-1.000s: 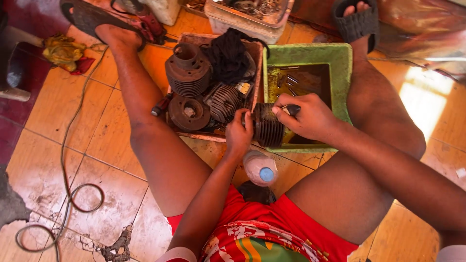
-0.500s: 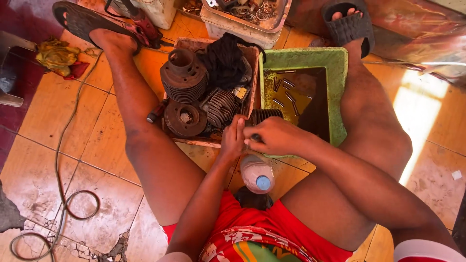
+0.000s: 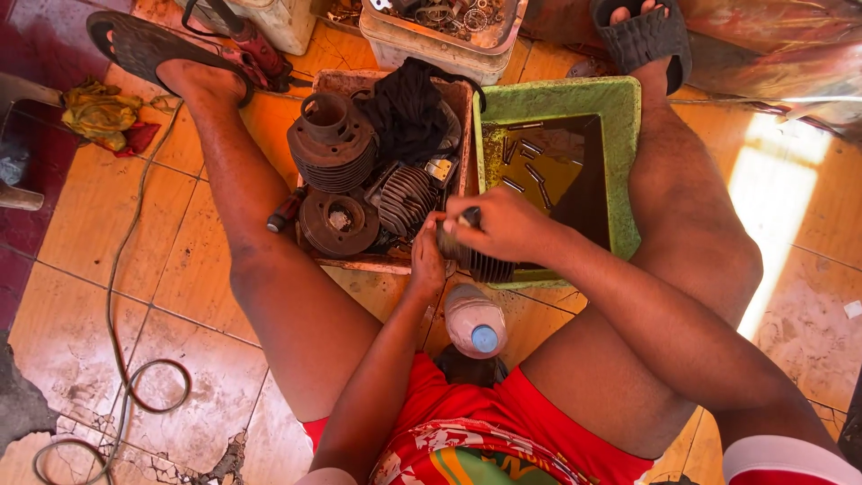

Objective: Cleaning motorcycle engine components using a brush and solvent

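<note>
I observe both hands meeting over the near edge of the green rectangular plastic tub [image 3: 620, 108], which sits on the orange tiled floor [image 3: 108, 233] between the person's spread legs. The right hand [image 3: 507, 224] is curled closed around the top of a dark, finned metal engine cylinder [image 3: 485, 265], with a small dark piece gripped at the fingers; what that piece is I cannot tell. The left hand [image 3: 429, 260] is pressed against the cylinder's left side, fingers wrapped onto it, so the part is clamped between the two hands at the tub's front rim. The tub holds dark liquid with several small metal pins lying in it [image 3: 525, 171]. Just beside it on the left stands a worn brown crate [image 3: 359, 85] containing a rusty finned cylinder barrel [image 3: 330, 144], a round rusty disc-shaped part [image 3: 338, 223], a grey finned cylinder head [image 3: 406, 198] and a black cloth [image 3: 409, 112]. A clear plastic bottle with a blue cap [image 3: 476, 323] lies on the floor just below the hands, close to the red shorts [image 3: 467, 422]. A yellow and red rag [image 3: 103, 117] lies well apart at the left, and a thin cable [image 3: 117, 296] loops across the tiles.
</note>
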